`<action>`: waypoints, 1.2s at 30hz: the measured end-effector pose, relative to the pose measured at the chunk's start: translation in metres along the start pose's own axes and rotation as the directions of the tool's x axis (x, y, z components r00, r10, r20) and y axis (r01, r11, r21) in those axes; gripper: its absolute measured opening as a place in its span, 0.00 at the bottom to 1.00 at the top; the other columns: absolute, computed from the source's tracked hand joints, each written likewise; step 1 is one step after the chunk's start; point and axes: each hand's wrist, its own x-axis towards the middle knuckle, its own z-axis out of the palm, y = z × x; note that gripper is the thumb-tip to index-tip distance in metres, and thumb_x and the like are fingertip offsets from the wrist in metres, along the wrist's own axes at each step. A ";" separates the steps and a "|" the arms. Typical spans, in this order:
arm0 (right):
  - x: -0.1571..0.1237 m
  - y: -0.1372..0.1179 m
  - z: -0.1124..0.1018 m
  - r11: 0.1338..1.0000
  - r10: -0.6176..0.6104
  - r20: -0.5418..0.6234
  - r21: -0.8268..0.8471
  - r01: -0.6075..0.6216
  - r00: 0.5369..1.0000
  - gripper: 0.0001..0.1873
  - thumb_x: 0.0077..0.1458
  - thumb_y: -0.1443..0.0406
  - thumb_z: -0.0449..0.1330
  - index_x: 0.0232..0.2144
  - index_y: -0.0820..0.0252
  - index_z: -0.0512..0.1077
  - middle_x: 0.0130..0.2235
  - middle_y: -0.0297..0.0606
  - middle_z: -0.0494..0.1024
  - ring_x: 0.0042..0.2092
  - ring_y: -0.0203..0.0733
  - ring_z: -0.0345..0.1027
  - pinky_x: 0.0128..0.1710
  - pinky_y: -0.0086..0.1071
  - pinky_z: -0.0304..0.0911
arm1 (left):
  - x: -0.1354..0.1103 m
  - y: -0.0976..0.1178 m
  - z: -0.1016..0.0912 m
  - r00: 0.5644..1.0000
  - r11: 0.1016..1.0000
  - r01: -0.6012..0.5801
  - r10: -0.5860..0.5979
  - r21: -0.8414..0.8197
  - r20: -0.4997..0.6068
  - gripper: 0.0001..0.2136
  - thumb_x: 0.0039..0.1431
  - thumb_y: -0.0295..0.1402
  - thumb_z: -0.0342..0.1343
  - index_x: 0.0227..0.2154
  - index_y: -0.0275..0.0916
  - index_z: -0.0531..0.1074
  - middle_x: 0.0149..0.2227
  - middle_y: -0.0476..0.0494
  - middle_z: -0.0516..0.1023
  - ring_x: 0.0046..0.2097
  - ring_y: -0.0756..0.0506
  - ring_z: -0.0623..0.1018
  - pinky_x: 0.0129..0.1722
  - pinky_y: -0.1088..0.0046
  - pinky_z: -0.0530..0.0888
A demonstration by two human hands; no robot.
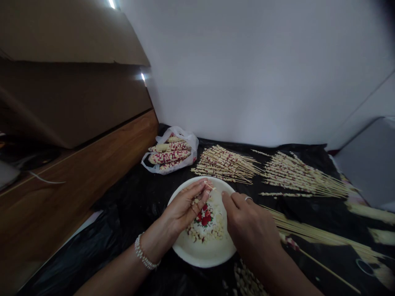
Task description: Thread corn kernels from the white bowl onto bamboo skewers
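Note:
Over the bowl, my left hand [193,201] is closed, with pale corn kernels in its palm and its fingertips pinched at the tip of a skewer. My right hand [247,213], wearing a ring, is wrapped round that bamboo skewer [327,266]. The stick slants down to the right, and a few white and dark red kernels on it show past my wrist. Below both hands is a white bowl [205,260] with a red and green pattern at its bottom. Loose corn kernels [200,235] lie in it. My right hand hides the bowl's right side.
Behind the bowl, a plastic bag [194,142] holds several speckled corn cobs [169,156]. Two piles of kernel-threaded skewers [226,162] [293,174] lie right of it. Bare skewers [302,228] and stripped cobs [370,213] lie at right. Black plastic sheeting [129,205] covers the surface; cardboard boxes [77,98] stand left.

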 end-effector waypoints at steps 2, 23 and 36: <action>0.000 0.000 0.000 1.000 -0.014 -0.008 -0.007 0.014 1.000 0.16 0.45 0.76 0.55 0.37 0.65 0.75 0.26 0.36 0.72 0.26 0.40 0.66 0.22 0.32 0.52 | -0.001 0.001 0.001 1.000 1.000 -0.001 0.001 0.022 0.007 0.07 0.52 0.20 0.60 0.34 0.34 0.77 0.34 0.44 0.81 0.37 0.52 0.79 0.42 0.81 0.74; 0.000 -0.003 0.000 0.998 0.020 0.085 0.056 -0.024 0.996 0.09 0.47 0.76 0.58 0.30 0.60 0.71 0.26 0.35 0.71 0.26 0.40 0.64 0.24 0.32 0.51 | -0.007 -0.011 0.004 0.989 0.991 0.130 -0.131 0.022 0.067 0.06 0.51 0.22 0.61 0.33 0.33 0.76 0.36 0.43 0.81 0.39 0.50 0.79 0.43 0.79 0.74; 0.000 0.004 0.000 0.999 0.003 0.051 0.045 -0.005 0.999 0.07 0.48 0.74 0.58 0.31 0.60 0.70 0.26 0.35 0.71 0.26 0.41 0.64 0.23 0.32 0.50 | 0.000 -0.003 0.003 0.985 0.980 0.170 -0.172 -0.100 -0.004 0.11 0.54 0.15 0.51 0.37 0.32 0.74 0.39 0.38 0.80 0.48 0.45 0.77 0.47 0.73 0.74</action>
